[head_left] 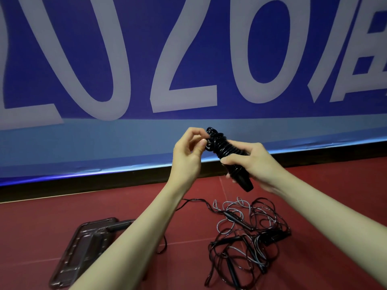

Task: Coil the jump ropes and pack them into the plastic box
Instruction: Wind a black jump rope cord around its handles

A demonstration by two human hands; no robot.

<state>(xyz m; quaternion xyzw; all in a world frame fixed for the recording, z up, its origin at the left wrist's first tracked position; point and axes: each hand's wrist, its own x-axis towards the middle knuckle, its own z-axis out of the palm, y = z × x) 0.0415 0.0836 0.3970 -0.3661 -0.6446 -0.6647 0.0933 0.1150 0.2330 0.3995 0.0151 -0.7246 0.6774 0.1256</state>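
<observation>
- Nearest the camera, low left: a shallow clear plastic box (81, 251) lies flat on the red floor (37, 231), partly hidden behind the left forearm. A black handle (118, 226) rests across its far edge, and a thin black cord (163, 246) loops on the floor just beside it.
- Low right, on the floor: a loose tangle of jump ropes (249, 237), black cords mixed with grey-blue ones, with several slim black handles lying in the pile. One black cord runs out of the tangle toward the left, passing behind the left forearm. Tangle and box are well apart.
- Both forearms reach up and forward from the bottom edge, bare.
- Mid-frame, held in the air above the floor: a coiled jump rope (225, 152), black cord wound tightly round its black handles into a thick bundle, tilted with the upper end toward the left and the lower handle end toward the right.
- Right hand (253, 164): fingers curled round the lower half of the bundle, clamped on it; the butt of a handle sticks out below the hand.
- Left hand (188, 152): thumb and forefinger pinch a loop of cord at the bundle's top end; the other fingers are curled loosely above.
- Beyond the hands: a black strip at the foot of the wall, then a blue banner (125, 59) with large pale characters, a lighter blue band along its lower part.
</observation>
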